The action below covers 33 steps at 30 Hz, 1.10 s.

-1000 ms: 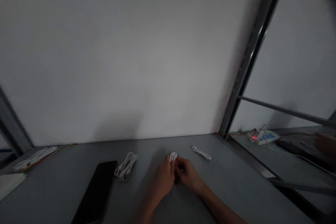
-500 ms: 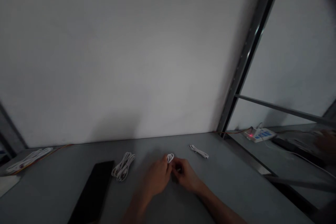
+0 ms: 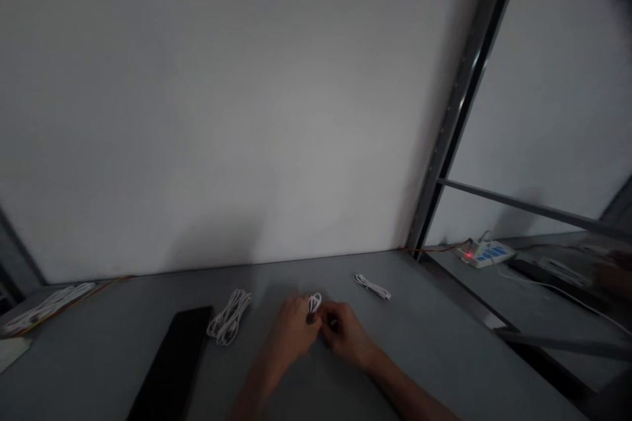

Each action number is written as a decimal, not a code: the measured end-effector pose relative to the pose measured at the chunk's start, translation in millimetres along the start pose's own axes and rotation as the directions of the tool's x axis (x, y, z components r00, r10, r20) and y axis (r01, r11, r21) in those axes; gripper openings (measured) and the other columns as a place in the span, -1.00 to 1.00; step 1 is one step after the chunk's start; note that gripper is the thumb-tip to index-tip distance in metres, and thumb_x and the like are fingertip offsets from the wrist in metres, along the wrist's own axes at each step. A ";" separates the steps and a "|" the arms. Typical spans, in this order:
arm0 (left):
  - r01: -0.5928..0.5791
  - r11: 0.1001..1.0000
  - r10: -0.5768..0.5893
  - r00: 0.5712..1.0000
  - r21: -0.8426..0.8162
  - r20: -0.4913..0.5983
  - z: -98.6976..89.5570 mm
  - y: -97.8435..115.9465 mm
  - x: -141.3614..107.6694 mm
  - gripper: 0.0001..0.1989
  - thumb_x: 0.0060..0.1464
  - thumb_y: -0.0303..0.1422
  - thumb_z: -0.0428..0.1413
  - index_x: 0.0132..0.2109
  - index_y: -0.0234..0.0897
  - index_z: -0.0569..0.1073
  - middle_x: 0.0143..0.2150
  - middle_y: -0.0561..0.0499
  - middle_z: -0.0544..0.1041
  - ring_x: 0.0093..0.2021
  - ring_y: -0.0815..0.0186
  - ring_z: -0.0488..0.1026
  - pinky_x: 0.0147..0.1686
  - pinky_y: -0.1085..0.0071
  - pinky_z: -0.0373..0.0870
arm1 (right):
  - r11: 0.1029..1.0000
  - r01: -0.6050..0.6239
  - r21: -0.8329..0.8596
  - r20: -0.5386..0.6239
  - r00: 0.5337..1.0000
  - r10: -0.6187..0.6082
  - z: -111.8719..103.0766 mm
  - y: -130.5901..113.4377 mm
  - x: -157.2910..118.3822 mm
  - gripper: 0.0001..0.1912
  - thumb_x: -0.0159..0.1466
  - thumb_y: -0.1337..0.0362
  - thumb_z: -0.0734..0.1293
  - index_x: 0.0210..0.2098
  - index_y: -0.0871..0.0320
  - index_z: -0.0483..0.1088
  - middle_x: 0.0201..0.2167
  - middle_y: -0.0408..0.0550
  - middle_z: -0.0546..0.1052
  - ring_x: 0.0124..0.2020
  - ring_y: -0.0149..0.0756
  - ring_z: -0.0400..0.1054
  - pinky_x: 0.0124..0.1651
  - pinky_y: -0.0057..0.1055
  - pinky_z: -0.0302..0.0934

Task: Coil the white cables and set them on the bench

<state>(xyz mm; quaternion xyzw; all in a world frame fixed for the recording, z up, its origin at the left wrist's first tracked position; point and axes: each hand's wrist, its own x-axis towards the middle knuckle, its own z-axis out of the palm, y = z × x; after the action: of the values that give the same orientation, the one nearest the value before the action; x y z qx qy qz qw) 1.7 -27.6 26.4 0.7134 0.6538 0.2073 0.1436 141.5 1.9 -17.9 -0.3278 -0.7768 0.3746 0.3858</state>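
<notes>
A small coiled white cable (image 3: 315, 302) sticks up from the fingers of my left hand (image 3: 295, 329), which is closed around it. A dark spot shows on the coil near my thumb; I cannot make out whether it is a tie or a plug. Right beside it, my right hand (image 3: 345, 334) has its fingers curled and pinched together against the coil's lower side. What those fingertips hold is hidden. To the left lies a pile of bundled white cables (image 3: 230, 317), and a single tied white cable (image 3: 372, 286) rests beyond my right hand.
A long black object (image 3: 172, 362) lies on the grey table (image 3: 118, 316) at left. More white cables (image 3: 49, 306) sit at the far left. On the right, past a metal post (image 3: 444, 145), stand a power strip (image 3: 486, 253) with a red light and another person's hand (image 3: 612, 276).
My left hand has turned slightly, so the coil tilts and its dark spot now shows. My right hand stays pinched beside it. The view has shifted a little.
</notes>
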 end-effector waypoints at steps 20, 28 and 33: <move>-0.040 0.999 0.040 0.998 -0.003 0.054 10.6 -9.3 -4.7 -0.62 0.15 -0.47 -0.16 0.06 -0.32 0.38 -0.06 -0.21 0.49 -0.03 0.11 0.39 -0.01 0.25 0.27 | 0.986 0.129 -0.105 -0.032 0.991 -0.133 3.7 0.2 0.0 -0.85 0.06 0.52 0.16 -0.54 0.17 0.22 -0.57 -0.22 0.28 -0.52 -0.46 0.11 -0.43 -0.54 -0.02; -0.020 1.000 0.020 0.998 -0.004 0.068 12.5 -11.4 -3.8 -0.61 0.16 -0.46 -0.15 0.09 -0.29 0.36 -0.05 -0.18 0.49 0.00 0.13 0.40 -0.01 0.29 0.28 | 0.989 0.126 -0.082 -0.044 0.991 -0.130 4.0 1.0 -0.4 -0.83 0.12 0.51 0.17 -0.48 0.18 0.32 -0.52 -0.18 0.36 -0.50 -0.45 0.16 -0.40 -0.53 0.03; -0.028 1.000 0.028 0.998 0.000 0.056 13.6 -12.0 -4.5 -0.59 0.16 -0.46 -0.15 0.12 -0.31 0.35 -0.06 -0.21 0.49 -0.02 0.13 0.41 -0.03 0.30 0.29 | 0.995 0.093 -0.027 -0.029 0.995 -0.094 5.0 3.9 -0.5 -0.83 0.10 0.51 0.17 -0.49 0.19 0.33 -0.53 -0.19 0.35 -0.51 -0.46 0.15 -0.42 -0.54 0.03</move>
<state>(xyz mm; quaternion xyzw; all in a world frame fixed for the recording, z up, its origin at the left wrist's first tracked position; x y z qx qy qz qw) -2.5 -30.0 8.4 0.7280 0.6396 0.1888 0.1586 138.3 1.8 -23.4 -0.3016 -0.7901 0.3409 0.4105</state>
